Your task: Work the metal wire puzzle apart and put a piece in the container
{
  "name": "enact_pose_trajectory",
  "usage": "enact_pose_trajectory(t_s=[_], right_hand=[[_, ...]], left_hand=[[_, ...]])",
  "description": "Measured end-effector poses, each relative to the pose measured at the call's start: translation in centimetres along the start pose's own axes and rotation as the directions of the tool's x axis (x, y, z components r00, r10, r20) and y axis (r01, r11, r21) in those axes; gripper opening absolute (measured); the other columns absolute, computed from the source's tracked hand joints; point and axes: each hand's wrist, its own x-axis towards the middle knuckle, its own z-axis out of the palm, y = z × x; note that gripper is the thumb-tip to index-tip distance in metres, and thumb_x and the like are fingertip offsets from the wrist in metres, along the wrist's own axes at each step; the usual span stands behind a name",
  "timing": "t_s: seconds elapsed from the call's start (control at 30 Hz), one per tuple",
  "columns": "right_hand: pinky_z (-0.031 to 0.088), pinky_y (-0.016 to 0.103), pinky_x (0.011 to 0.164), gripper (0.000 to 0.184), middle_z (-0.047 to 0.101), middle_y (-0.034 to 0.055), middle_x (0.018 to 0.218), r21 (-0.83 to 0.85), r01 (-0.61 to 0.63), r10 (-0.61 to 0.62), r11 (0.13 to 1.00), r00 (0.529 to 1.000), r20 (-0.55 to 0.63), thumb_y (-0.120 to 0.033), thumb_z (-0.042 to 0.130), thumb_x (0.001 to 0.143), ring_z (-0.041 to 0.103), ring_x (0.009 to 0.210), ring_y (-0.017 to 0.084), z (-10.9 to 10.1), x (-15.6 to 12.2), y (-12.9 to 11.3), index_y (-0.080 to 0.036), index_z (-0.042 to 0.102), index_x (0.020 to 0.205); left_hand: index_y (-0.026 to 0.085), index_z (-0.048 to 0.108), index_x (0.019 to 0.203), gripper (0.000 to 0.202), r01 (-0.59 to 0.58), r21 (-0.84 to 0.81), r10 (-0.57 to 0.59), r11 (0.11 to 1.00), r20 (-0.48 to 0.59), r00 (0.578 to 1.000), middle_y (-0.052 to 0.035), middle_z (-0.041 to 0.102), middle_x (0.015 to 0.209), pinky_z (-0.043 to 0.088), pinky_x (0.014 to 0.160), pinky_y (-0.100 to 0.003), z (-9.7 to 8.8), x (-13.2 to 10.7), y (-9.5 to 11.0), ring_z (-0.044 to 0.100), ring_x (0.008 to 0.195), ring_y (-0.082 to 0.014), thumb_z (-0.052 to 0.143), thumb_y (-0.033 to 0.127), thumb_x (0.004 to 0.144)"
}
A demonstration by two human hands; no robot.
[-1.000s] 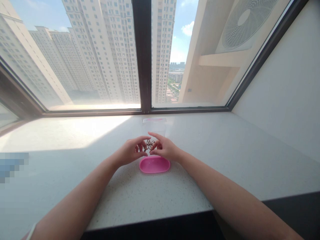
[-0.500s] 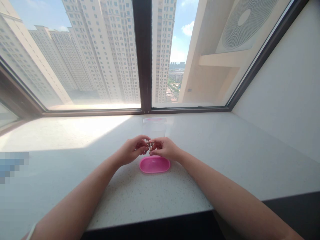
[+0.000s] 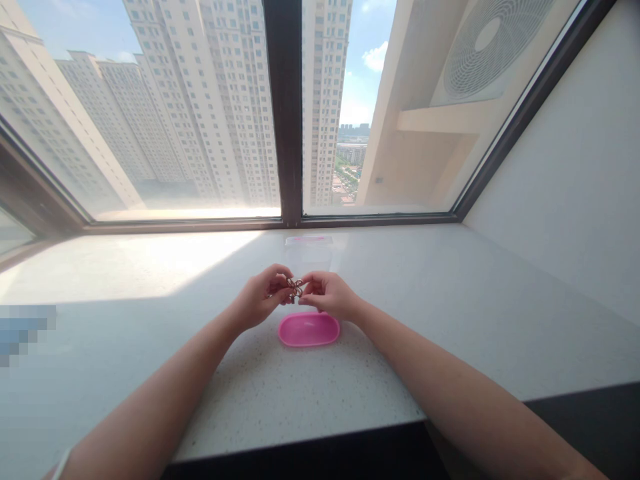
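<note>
My left hand (image 3: 263, 293) pinches a small brown bow-like piece of thin loops (image 3: 295, 287) between thumb and fingers. The piece is held up above the counter, just beyond a pink oval tray (image 3: 309, 331). From the other side my right hand (image 3: 331, 295) comes close, its thumb and forefinger parted at the bow's right edge. Whether its forefinger touches a loop is hard to tell. No contents show in the shallow tray, which lies on the counter below and between my hands.
A clear container with a pink strip (image 3: 309, 241) sits behind my hands, near the window frame (image 3: 292, 200). The speckled white counter (image 3: 300, 393) ends in a front edge above a dark area. A white wall (image 3: 565, 187) stands at right; a pixelated blue patch is at far left.
The brown bow has shifted slightly left with my left hand and its loops now show more plainly. My right thumb and forefinger have come apart from around it.
</note>
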Motion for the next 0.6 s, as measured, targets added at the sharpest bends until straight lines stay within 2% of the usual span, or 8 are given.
enact_pose_trajectory(t_s=[0.27, 0.6], right_hand=[[0.041, 0.019, 0.041, 0.040, 0.068, 0.0047, 0.072, 0.003, 0.025, -0.025, 1.000, 1.000, -0.004, -0.028, 0.073, 0.070, 0.052, 0.051, 0.010, -0.21, -0.05, 0.01, -0.013, 0.059, 0.104], [0.039, 0.019, 0.044, 0.045, 0.070, 0.0063, 0.072, 0.001, -0.014, 0.014, 1.000, 0.999, 0.044, -0.028, 0.073, 0.069, 0.053, 0.050, 0.009, -0.23, -0.03, 0.11, -0.011, 0.063, 0.109]], left_hand=[[0.018, 0.046, 0.099, 0.024, 0.058, -0.109, -0.059, 0.992, -0.006, 0.998, -0.0022, 0.066, 0.076, 0.053, 0.061, -0.029, 0.22, 0.20, 0.49, 0.064, 0.063, -0.0143, 0.061, 0.025, 0.083], [0.017, 0.047, 0.101, 0.025, 0.058, -0.185, -0.054, 0.981, 0.031, 0.998, -0.0032, 0.066, 0.079, 0.053, 0.068, -0.031, 0.31, 0.19, 0.53, 0.066, 0.071, -0.0157, 0.062, 0.026, 0.083]])
